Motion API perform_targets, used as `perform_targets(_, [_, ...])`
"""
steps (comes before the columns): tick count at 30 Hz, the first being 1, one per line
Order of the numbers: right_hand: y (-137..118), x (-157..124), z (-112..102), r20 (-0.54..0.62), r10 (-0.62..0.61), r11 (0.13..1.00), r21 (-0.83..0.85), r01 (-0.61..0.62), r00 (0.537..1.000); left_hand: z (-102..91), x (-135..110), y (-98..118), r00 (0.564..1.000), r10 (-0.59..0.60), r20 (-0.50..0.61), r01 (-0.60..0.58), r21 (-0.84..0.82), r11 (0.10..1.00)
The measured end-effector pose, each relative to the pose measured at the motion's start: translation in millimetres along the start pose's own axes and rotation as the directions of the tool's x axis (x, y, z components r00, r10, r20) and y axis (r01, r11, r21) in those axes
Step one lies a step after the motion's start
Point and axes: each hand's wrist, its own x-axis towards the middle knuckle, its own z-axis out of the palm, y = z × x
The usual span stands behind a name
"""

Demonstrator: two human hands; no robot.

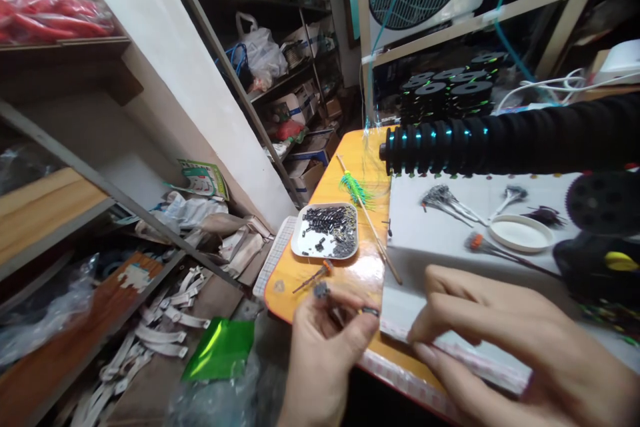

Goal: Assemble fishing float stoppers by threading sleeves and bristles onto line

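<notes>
Left hand (325,347) is at the near edge of the yellow-orange tabletop (357,147), thumb and index finger closed on a small dark part (370,311); that part sits right at the fingertips, pointing toward the right hand (510,347); there's also a little grey piece (321,290) up at the left hand's other fingers, too blurry for me to name. Right hand is over the near right side, above the white covering (415,280); thumb and index tips look close together, but honestly can't tell if they're pinching anything.

Just beyond the left hand there's an orange-tipped stick thing (315,275) lying on the tabletop; past that a white tray (304,240) with a bunch of small black pieces (325,219) and finer grey bits in its right part; a thin wooden stick (375,230) lies right of the tray, with green and blue bristly strands (354,188) around its far half; over on the right there's a shallow round white dish (520,235), and farther back a black ribbed roll (450,147) juts in from the right.
</notes>
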Motion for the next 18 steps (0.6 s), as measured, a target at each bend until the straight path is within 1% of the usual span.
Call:
perform_targets(1, [0, 0, 0, 0.005, -0.001, 1.0, -0.01, 0.001, 1.0, 8.8, -11, -6, 0.994, -0.107, -0.038, 0.093, -0.268, 0.959])
perform_targets(2, [-1, -1, 1, 0.011, -0.002, 1.0, -0.017, 0.002, 1.0, 16.5, -20, -11, 0.98, -0.195, -0.043, 0.155, -0.449, 0.88])
perform_targets(3, [-1, -1, 1, 0.013, -0.006, 1.0, -0.018, 0.006, 1.0, 22.9, -26, -14, 0.963, -0.269, -0.03, 0.201, -0.583, 0.787])
perform_targets(4, [-2, -1, 1, 0.014, -0.013, 1.0, -0.01, 0.013, 1.0, 27.9, -29, -16, 0.951, -0.308, -0.016, 0.224, -0.65, 0.726])
perform_targets(6, [-5, -2, 1, 0.007, -0.044, 0.999, 0.004, 0.044, 0.999, 34.3, -33, -16, 0.943, -0.333, 0.011, 0.242, -0.708, 0.663])
perform_targets(8, [-6, -2, 2, 0.012, -0.058, 0.998, 0.012, 0.058, 0.998, 37.0, -34, -13, 0.946, -0.325, 0.016, 0.233, -0.732, 0.64])
perform_targets(12, [-4, -6, 3, 0.07, -0.029, 1.0, -0.001, 0.029, 0.997, 38.7, -35, -10, 0.95, -0.312, 0.013, 0.216, -0.746, 0.63])
perform_targets(18, [-2, -7, 5, 0.079, -0.011, 1.0, 0.016, 0.01, 0.997, 42.1, -36, -10, 0.946, -0.325, -0.003, 0.212, -0.751, 0.625])
